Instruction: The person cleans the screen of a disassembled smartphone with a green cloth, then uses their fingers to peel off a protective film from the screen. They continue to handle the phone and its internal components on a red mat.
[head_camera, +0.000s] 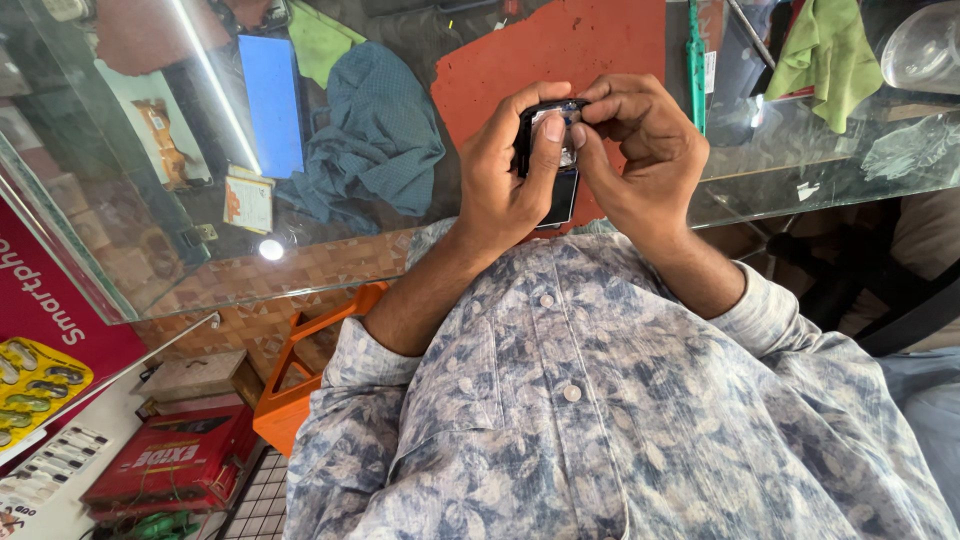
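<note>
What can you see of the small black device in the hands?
The small black device is a flat, dark, phone-like slab, upright over the glass counter. Its top end looks opened, with shiny metallic parts showing. The left hand grips its left edge, thumb pressing the top; the right hand pinches its top right. Most of it is hidden.

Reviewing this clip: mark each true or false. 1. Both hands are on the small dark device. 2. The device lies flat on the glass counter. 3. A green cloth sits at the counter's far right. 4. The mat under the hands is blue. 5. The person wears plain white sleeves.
1. True: the left hand and right hand both grip the small dark device.
2. False: it is held up in the hands above the glass counter.
3. True: the green cloth lies there.
4. False: the mat is red-orange.
5. False: the sleeves are blue-grey with a floral pattern.
</note>
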